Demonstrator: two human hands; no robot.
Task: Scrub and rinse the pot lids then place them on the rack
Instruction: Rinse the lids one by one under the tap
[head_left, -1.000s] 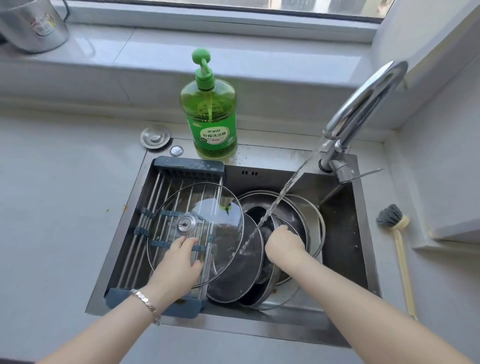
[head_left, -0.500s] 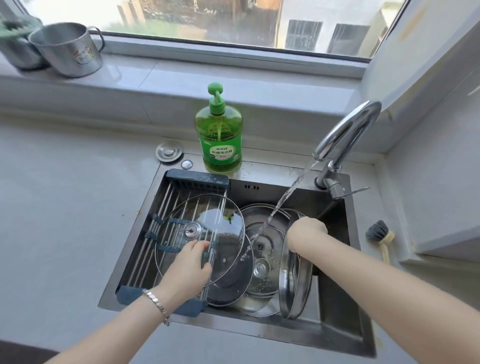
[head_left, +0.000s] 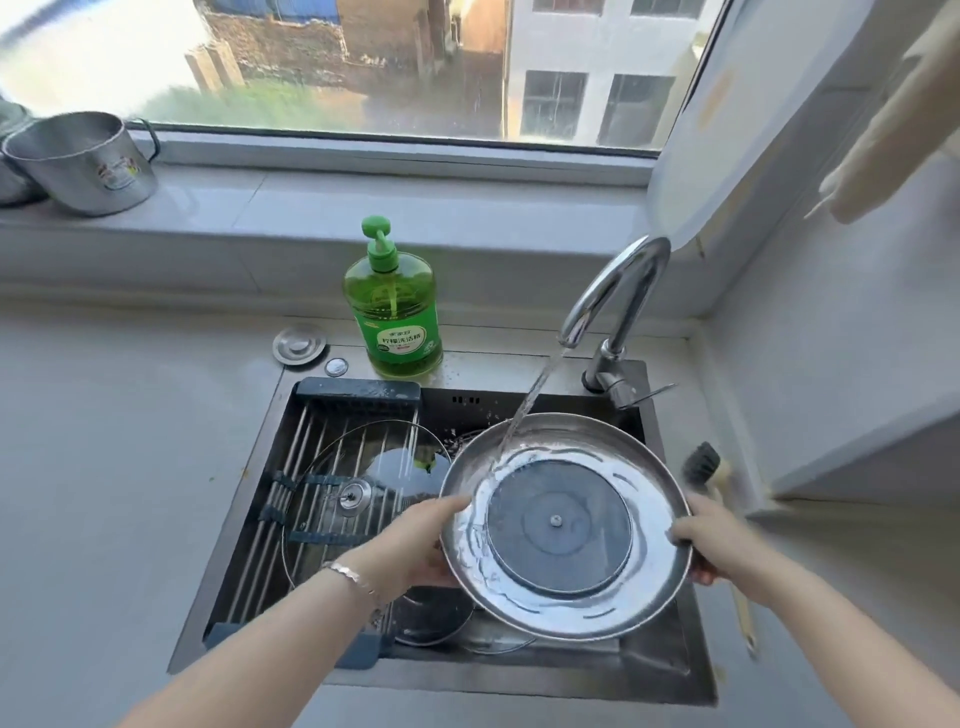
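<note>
I hold a large steel pot lid above the sink, its underside up, tilted toward me. My left hand grips its left rim and my right hand grips its right rim. Water from the faucet runs onto the lid's far left part. A glass lid with a metal knob lies on the rack over the sink's left half. More lids lie in the sink bottom, mostly hidden under the held lid.
A green dish soap bottle stands behind the sink. A drain plug lies left of it. A dish brush lies on the counter right of the sink. A steel mug stands on the windowsill.
My right hand lifted the steel lid out of the sink. My left hand left the glass lid on the rack and took the steel lid's left rim. The lid is now under the water.
</note>
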